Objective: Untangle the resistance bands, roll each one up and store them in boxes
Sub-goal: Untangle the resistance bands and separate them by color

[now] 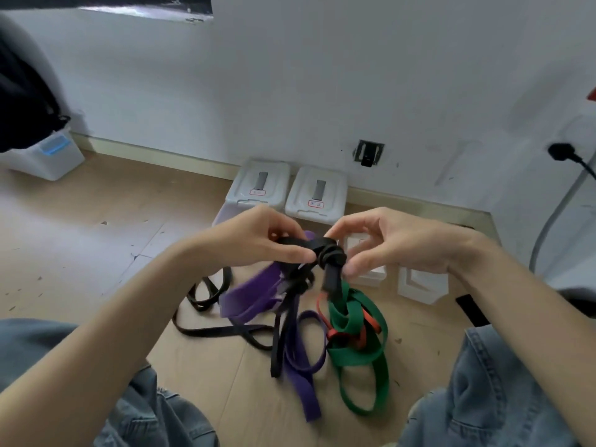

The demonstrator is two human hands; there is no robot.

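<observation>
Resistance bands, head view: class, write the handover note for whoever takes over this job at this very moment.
Left hand: pinches the flat black rubber band beside its knot.
Right hand: fingers at the knot, grip unclear.
The wide purple band, green band and thin red band hang tangled down to the wooden floor.
Two white lidded boxes stand shut by the wall.
Done: nothing rolled or stored.
Left: untangle, roll, box.

Black band (325,253) knotted, lifted above floor. Purple band (258,293) hanging from tangle, tail on floor near. Green band (354,353) looped right, red band (367,321) threaded through it. Two lidded white boxes (287,191) far, by wall.
</observation>
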